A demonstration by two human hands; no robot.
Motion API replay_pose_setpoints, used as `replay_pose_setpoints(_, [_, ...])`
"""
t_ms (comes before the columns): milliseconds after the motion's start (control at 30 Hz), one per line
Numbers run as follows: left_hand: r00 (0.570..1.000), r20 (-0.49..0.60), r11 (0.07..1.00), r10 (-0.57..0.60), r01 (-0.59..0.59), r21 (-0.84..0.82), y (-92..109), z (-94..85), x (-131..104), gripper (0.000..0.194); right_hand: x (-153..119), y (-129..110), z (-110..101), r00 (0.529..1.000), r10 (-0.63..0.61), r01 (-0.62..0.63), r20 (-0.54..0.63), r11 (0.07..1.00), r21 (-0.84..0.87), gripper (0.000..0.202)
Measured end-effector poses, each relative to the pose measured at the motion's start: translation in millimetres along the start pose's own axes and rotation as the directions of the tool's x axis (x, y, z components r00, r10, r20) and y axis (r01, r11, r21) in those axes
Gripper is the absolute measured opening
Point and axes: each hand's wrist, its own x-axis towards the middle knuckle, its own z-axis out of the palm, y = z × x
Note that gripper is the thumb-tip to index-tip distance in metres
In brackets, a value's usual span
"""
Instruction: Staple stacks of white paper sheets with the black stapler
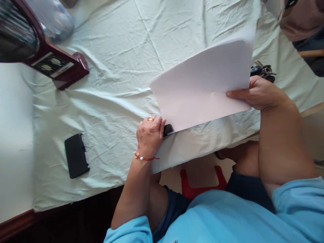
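Observation:
My right hand grips a stack of white paper sheets by its right edge, thumb on top and fingers underneath. The sheets slant over the front of the table, their far edge bowed upward. My left hand, with a ring and a red bracelet, is closed around a black stapler at the near left corner of the sheets. Only the stapler's dark end shows; the rest is hidden by the hand. Whether its jaws are pressed together I cannot tell.
A pale wrinkled cloth covers the table. On the left lie a flat black case and a dark red appliance, with a plastic bag behind. Keys rest beside my right hand. A red stool stands below the table edge.

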Motion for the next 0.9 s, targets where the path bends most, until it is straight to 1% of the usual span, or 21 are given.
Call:
replay_pose_setpoints(67, [1.000, 0.024, 1.000, -0.017, 0.017, 0.017, 1, 1.8, 2, 0.041, -2, -3, 4, 1.000, -0.001, 0.001, 0.010, 0.999, 0.043, 0.033])
replay_pose_setpoints(133, [0.998, 0.054, 0.999, -0.040, 0.041, -0.016, 1, 1.0, 4, 0.039, -3, -5, 9, 1.000, -0.009, 0.010, -0.015, 0.998, 0.059, 0.031])
replay_pose_setpoints(267, [0.992, 0.086, 0.978, -0.089, 0.103, -0.182, -1, -8.4, 6, 0.041, -1, -7, 19, 0.994, -0.038, 0.041, -0.107, 0.999, 0.025, 0.023])
replay_pose_setpoints(333, [0.988, 0.103, 0.946, -0.112, 0.138, -0.293, -2, -14.6, 6, 0.044, 1, -8, 24, 0.985, -0.067, 0.076, -0.161, 0.996, 0.050, 0.019])
replay_pose_setpoints(400, [0.978, 0.119, 0.880, -0.173, 0.208, -0.427, -4, -19.3, 6, 0.047, 3, -10, 30, 0.971, -0.101, 0.127, -0.216, 0.986, 0.109, 0.018])
replay_pose_setpoints(433, [0.968, 0.112, 0.831, -0.226, 0.251, -0.496, -4, -20.6, 7, 0.049, 4, -10, 33, 0.964, -0.118, 0.155, -0.238, 0.977, 0.144, 0.018])
replay_pose_setpoints(467, [0.953, 0.092, 0.774, -0.290, 0.290, -0.563, -6, -21.0, 7, 0.051, 5, -11, 36, 0.958, -0.134, 0.183, -0.254, 0.966, 0.180, 0.021])
replay_pose_setpoints(533, [0.906, 0.037, 0.655, -0.422, 0.333, -0.678, -9, -19.5, 8, 0.056, 8, -12, 42, 0.948, -0.161, 0.231, -0.275, 0.941, 0.246, 0.029])
replay_pose_setpoints(600, [0.864, 0.011, 0.573, -0.504, 0.344, -0.743, -12, -16.4, 10, 0.060, 9, -13, 47, 0.942, -0.181, 0.264, -0.284, 0.920, 0.290, 0.037])
replay_pose_setpoints(633, [0.852, 0.011, 0.548, -0.524, 0.347, -0.761, -13, -14.9, 11, 0.061, 9, -13, 50, 0.941, -0.190, 0.275, -0.281, 0.912, 0.305, 0.040])
replay_pose_setpoints(700, [0.852, 0.025, 0.524, -0.522, 0.344, -0.779, -14, -13.0, 13, 0.062, 7, -14, 54, 0.943, -0.211, 0.292, -0.257, 0.895, 0.338, 0.042])
replay_pose_setpoints(767, [0.876, 0.036, 0.524, -0.481, 0.320, -0.789, -13, -13.2, 14, 0.061, 5, -15, 58, 0.947, -0.232, 0.301, -0.222, 0.881, 0.364, 0.043])
replay_pose_setpoints(833, [0.895, 0.042, 0.535, -0.444, 0.303, -0.789, -10, -15.0, 15, 0.057, 4, -15, 61, 0.944, -0.255, 0.318, -0.209, 0.870, 0.377, 0.045])
replay_pose_setpoints(900, [0.894, 0.030, 0.543, -0.448, 0.298, -0.785, -6, -17.3, 16, 0.057, 6, -13, 63, 0.937, -0.278, 0.340, -0.211, 0.864, 0.371, 0.051])
